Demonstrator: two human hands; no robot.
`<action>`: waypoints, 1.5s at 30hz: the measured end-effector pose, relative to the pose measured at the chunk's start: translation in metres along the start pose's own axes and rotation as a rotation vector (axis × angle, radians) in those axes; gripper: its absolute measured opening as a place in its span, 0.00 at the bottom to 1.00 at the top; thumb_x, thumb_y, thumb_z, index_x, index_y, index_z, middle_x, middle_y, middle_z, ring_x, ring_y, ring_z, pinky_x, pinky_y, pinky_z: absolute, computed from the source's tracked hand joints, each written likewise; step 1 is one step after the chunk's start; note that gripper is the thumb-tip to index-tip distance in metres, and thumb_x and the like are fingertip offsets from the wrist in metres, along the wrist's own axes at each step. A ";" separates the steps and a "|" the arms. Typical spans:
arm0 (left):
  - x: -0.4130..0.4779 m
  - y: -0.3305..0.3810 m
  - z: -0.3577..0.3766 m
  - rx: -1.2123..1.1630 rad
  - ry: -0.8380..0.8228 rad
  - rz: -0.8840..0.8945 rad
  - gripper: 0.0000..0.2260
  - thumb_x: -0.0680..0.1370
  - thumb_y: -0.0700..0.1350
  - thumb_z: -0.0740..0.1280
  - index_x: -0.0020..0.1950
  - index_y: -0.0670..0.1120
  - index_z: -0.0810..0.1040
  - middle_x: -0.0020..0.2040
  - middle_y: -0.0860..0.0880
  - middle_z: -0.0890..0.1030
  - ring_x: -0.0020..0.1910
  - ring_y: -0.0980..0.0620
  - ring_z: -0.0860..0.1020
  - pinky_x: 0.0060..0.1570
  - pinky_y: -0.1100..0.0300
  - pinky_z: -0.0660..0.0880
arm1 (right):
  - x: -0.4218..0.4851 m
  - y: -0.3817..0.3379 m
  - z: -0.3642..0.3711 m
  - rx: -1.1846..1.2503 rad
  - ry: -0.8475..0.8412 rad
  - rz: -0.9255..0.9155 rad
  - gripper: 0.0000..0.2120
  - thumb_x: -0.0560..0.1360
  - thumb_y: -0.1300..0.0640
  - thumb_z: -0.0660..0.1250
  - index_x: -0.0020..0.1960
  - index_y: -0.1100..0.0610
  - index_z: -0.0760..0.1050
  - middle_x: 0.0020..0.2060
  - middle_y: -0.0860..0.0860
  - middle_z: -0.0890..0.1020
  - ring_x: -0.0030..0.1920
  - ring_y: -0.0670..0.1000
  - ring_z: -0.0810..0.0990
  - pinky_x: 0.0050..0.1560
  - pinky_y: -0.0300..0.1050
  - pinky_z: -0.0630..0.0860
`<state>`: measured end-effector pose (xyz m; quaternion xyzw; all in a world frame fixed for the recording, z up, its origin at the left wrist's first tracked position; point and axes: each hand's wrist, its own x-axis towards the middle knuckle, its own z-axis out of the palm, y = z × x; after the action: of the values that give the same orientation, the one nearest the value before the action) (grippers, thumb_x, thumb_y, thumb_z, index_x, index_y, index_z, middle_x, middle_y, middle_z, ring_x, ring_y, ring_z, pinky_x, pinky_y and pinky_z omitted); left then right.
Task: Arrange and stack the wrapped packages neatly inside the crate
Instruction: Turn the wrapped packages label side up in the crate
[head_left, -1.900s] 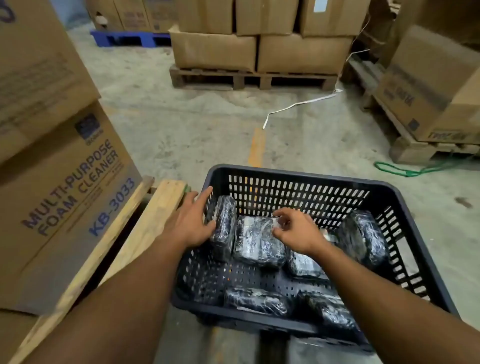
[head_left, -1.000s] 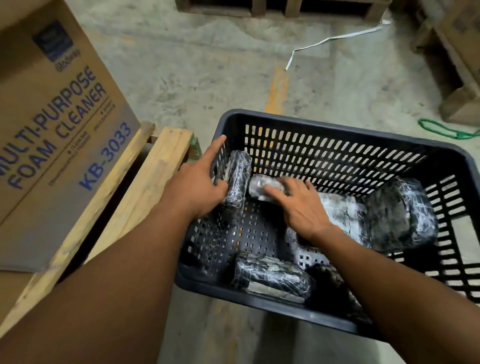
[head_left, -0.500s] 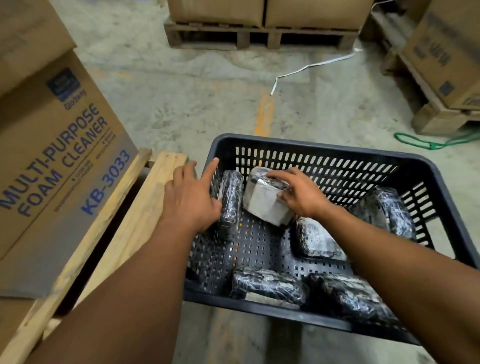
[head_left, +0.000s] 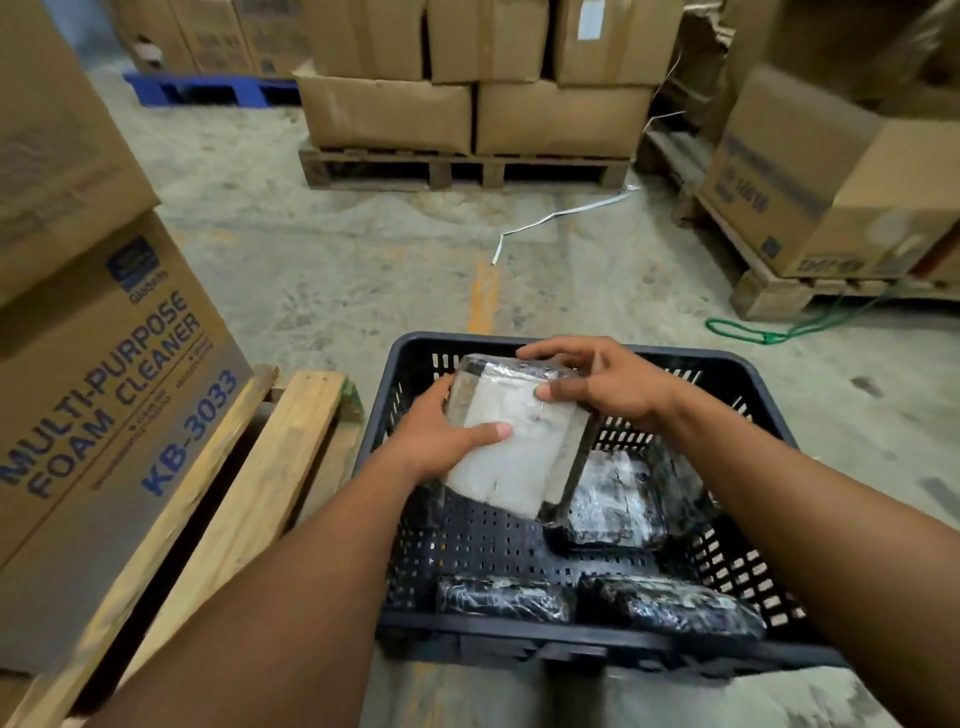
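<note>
Holding one wrapped package (head_left: 511, 447) up over the crate (head_left: 566, 649), both hands grip it. The left hand (head_left: 441, 441) pinches its left edge, thumb on the pale face. The right hand (head_left: 597, 382) curls its fingers over the far top corner. The package is tilted, its long side running from far-left down to near-right. Both hands are equally close. Other packages lie flat below: one on the right (head_left: 613, 504), two by the near wall (head_left: 498, 597). A moment ago only the right hand held it, low in the crate, while the left hand rested on the left wall.
</note>
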<state>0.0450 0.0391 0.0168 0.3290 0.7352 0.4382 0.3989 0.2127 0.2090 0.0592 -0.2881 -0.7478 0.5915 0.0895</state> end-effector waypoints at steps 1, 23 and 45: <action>-0.002 0.002 -0.002 -0.046 0.000 -0.015 0.26 0.69 0.53 0.82 0.62 0.60 0.73 0.57 0.56 0.82 0.53 0.57 0.82 0.44 0.60 0.80 | -0.002 0.002 0.001 0.066 0.072 -0.011 0.21 0.74 0.61 0.76 0.65 0.48 0.80 0.57 0.58 0.84 0.54 0.54 0.86 0.55 0.48 0.82; -0.006 -0.050 -0.036 0.787 0.271 -0.044 0.44 0.79 0.62 0.65 0.83 0.61 0.37 0.79 0.42 0.63 0.70 0.38 0.73 0.63 0.43 0.74 | 0.039 0.135 0.076 0.303 0.392 0.362 0.46 0.75 0.69 0.72 0.82 0.40 0.54 0.78 0.63 0.66 0.61 0.65 0.81 0.49 0.64 0.85; -0.011 -0.048 -0.036 0.500 0.292 -0.018 0.27 0.85 0.51 0.50 0.84 0.64 0.47 0.77 0.44 0.68 0.69 0.46 0.72 0.63 0.51 0.66 | 0.071 0.089 0.177 -0.050 0.259 0.210 0.34 0.76 0.55 0.70 0.76 0.42 0.57 0.59 0.55 0.81 0.49 0.57 0.83 0.43 0.46 0.80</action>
<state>0.0120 -0.0025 -0.0125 0.3439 0.8731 0.2824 0.1993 0.0993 0.1114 -0.0889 -0.4405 -0.7104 0.5366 0.1156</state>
